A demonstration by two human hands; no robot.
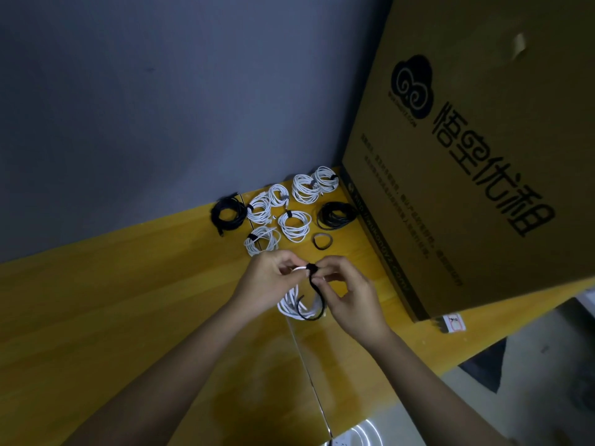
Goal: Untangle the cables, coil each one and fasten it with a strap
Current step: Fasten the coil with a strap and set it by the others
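A coiled white cable (291, 305) hangs between my hands above the yellow table (128, 300). My left hand (267, 281) pinches the top of the coil. My right hand (349, 294) pinches a black strap (311, 286) wrapped around the coil's top, and the strap's loose tail curls down across the loops. Behind them lie several white coils with black straps (294, 225) and two black coils, one at the left (228, 214) and one at the right (335, 215). A loose black strap ring (322, 241) lies near the right black coil.
A large cardboard box (467, 156) with black print stands on the table at the right, close to the coils. A grey wall (145, 107) runs behind the table. A small white labelled item (454, 323) sits at the table's right edge. A seam (309, 371) runs between table panels.
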